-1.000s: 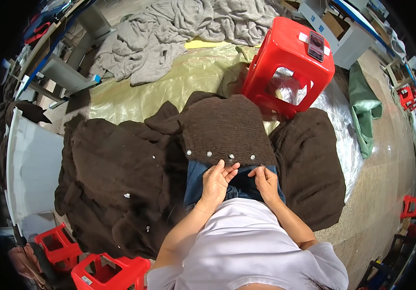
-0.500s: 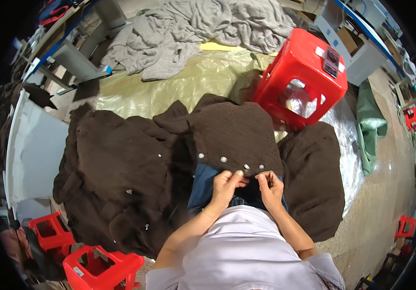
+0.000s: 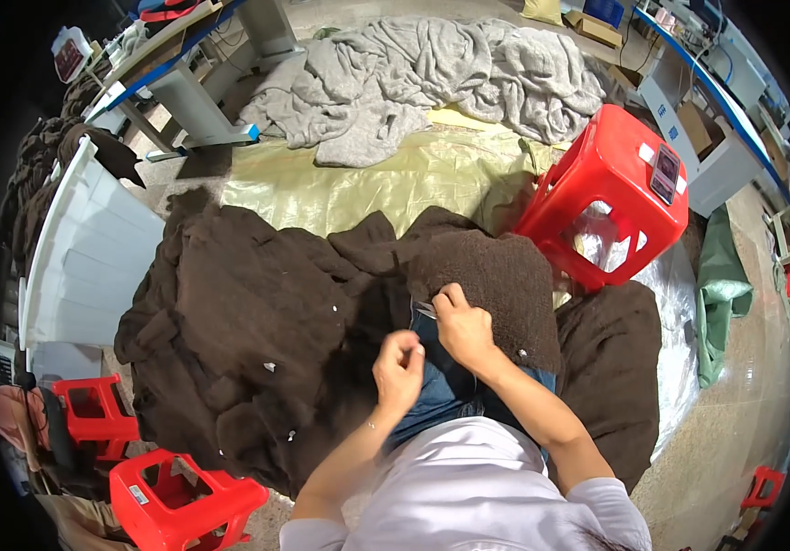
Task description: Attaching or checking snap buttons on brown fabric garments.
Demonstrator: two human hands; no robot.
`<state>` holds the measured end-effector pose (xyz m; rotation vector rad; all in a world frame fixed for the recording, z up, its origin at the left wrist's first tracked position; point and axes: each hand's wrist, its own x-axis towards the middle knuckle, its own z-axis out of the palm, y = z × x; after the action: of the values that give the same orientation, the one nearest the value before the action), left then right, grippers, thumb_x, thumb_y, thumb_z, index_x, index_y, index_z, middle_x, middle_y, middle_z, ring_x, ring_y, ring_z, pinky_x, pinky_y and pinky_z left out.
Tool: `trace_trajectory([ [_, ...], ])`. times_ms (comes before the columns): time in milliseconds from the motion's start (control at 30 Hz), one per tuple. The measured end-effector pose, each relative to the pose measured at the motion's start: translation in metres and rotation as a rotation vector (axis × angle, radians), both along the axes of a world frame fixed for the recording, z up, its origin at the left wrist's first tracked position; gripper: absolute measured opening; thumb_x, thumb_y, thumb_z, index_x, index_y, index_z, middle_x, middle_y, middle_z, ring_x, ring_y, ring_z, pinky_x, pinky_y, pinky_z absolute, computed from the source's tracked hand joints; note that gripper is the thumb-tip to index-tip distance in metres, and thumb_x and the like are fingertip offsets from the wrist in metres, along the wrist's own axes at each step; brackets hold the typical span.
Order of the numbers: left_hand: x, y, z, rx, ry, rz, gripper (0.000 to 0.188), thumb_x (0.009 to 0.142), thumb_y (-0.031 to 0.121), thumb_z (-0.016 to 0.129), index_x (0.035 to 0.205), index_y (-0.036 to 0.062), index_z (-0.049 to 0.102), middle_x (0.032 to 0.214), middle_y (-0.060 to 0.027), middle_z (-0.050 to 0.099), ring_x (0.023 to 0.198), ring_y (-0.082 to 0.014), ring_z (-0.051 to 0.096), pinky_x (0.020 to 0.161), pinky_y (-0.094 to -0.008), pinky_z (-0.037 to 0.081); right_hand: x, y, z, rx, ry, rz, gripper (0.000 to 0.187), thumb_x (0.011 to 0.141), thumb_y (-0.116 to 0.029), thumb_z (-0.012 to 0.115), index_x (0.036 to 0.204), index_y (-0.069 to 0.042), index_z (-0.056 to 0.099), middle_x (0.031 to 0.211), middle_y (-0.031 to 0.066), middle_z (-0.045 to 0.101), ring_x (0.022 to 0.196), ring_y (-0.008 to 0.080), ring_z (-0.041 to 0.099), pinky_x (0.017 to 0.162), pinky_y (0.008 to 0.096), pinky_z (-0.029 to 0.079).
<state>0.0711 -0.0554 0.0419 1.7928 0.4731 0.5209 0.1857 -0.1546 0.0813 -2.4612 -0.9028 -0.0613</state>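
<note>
A dark brown knit garment (image 3: 509, 285) lies over my lap, its near edge resting on blue jeans (image 3: 441, 390). My right hand (image 3: 464, 329) is closed at the left part of that edge. A small, narrow silver piece (image 3: 426, 309) shows at its fingertips; its exact kind is too small to make out. Just left of and nearer than the right hand, my left hand (image 3: 399, 367) is held with its fingertips pressed together, slightly blurred. Whatever it pinches is hidden. One small whitish button-like spot (image 3: 522, 354) shows near the garment's right corner.
Brown garments (image 3: 248, 294) are heaped at my left, with more brown cloth (image 3: 610, 367) at my right. A red stool (image 3: 588, 193) bearing a phone (image 3: 666, 173) stands ahead right. Grey knit cloth (image 3: 395, 73) lies beyond yellowish sheeting (image 3: 349, 184). More red stools (image 3: 179, 505) stand at left.
My right hand has moved left along the garment's edge, and the silver piece now shows at it. My left hand has come off the edge toward me. The whole view has shifted slightly.
</note>
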Motion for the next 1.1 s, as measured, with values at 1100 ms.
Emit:
trace_trajectory([
  [1100, 0.16, 0.047, 0.104, 0.604, -0.155, -0.408, 0.022, 0.081, 0.0, 0.064, 0.101, 0.0052, 0.071, 0.095, -0.0117, 0.069, 0.087, -0.028, 0.066, 0.075, -0.0312, 0.051, 0.008, -0.361, 0.195, 0.827, -0.644, -0.839, 0.02, 0.093, -0.013, 0.065, 0.105, 0.002, 0.066, 0.097, 0.0058, 0.065, 0.089, 0.0135, 0.059, 0.086, 0.0269, 0.046],
])
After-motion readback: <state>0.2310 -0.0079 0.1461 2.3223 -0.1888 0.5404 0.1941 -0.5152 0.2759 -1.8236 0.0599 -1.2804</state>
